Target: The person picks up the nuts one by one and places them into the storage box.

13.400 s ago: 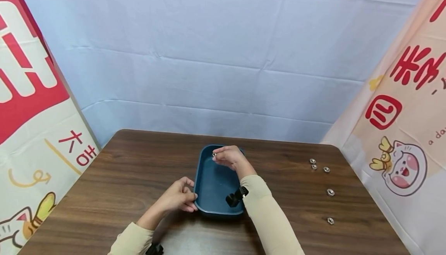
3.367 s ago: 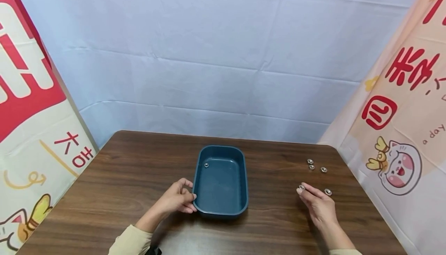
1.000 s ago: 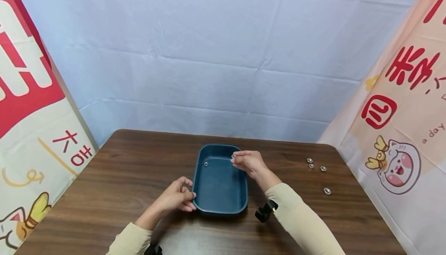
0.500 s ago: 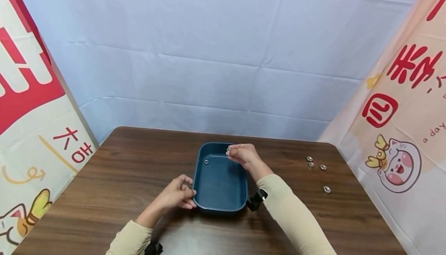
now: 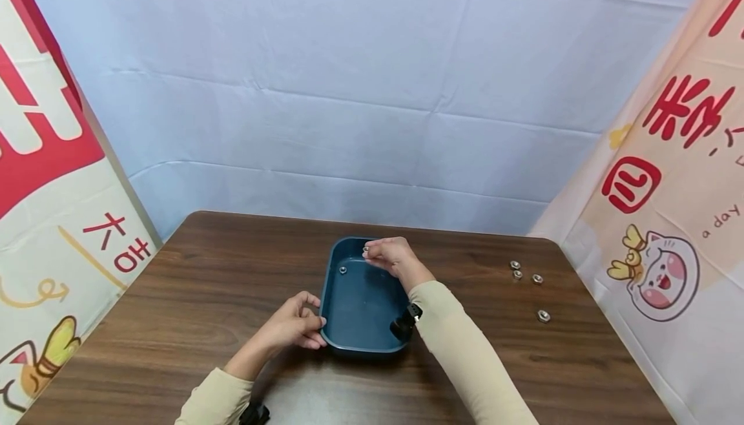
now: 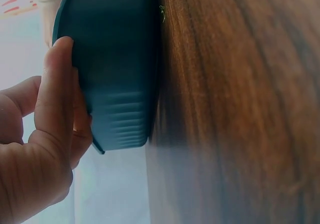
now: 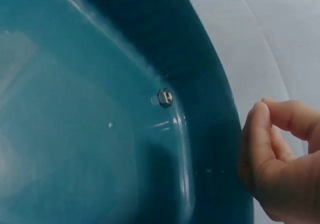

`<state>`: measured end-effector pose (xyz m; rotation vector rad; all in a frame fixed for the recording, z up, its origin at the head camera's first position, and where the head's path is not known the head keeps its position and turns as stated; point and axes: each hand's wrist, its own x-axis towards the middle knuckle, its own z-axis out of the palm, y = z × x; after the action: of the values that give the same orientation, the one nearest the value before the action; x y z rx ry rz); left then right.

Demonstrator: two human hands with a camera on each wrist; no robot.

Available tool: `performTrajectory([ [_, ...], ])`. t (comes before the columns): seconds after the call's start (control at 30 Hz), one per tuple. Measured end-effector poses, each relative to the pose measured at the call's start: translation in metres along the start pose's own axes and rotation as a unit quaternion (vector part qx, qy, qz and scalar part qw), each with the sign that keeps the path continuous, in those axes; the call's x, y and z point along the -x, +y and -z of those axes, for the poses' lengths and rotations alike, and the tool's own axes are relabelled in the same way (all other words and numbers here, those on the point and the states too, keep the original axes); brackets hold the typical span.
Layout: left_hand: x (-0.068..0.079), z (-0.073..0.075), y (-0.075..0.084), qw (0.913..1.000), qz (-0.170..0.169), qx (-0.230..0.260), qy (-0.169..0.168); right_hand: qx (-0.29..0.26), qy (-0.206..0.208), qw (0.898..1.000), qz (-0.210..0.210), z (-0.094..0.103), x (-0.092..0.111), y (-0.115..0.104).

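In the head view, a dark blue-green plastic tray stands on the table, with one metal hex nut lying in its far left corner. My left hand holds the tray's left rim, thumb and fingers bent against it; the left wrist view shows the thumb on the rim. Above the tray's far end, my right hand pinches another hex nut between its fingertips. In the right wrist view the pinched nut is hidden by the fingers, while the nut in the tray shows plainly.
Several more hex nuts lie at the right of the wooden table: a close pair, one beside it and a nearer nut. A pale cloth hangs behind, with printed banners on both sides.
The right hand took a nut from the table's right side and carried it left over the tray, lately shifting further left. An earlier nut now lies in the tray. The left hand stays put.
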<state>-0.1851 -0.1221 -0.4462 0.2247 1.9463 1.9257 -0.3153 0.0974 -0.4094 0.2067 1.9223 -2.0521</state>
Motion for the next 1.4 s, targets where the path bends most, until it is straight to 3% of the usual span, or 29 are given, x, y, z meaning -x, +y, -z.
performTrajectory([
  [0.3, -0.002, 0.000, -0.001, 1.0000, -0.001, -0.004, -0.003, 0.002, 0.014, 0.999, -0.033, -0.010, -0.015, 0.013],
  [0.63, -0.003, 0.002, -0.003, 1.0000, 0.005, -0.002, -0.005, 0.075, 0.028, 0.996, -0.035, -0.021, -0.022, 0.032],
  [0.97, -0.002, 0.003, -0.002, 0.9999, 0.010, 0.008, -0.009, 0.185, 0.065, 0.980, -0.033, -0.030, -0.029, 0.036],
  [1.3, -0.001, 0.001, -0.001, 0.9999, 0.006, 0.011, -0.005, 0.190, 0.073, 0.978, -0.048, -0.029, -0.040, 0.040],
  [1.4, -0.001, 0.001, -0.001, 0.9999, 0.005, 0.012, -0.002, 0.231, 0.067, 0.970, -0.042, -0.029, -0.038, 0.038],
])
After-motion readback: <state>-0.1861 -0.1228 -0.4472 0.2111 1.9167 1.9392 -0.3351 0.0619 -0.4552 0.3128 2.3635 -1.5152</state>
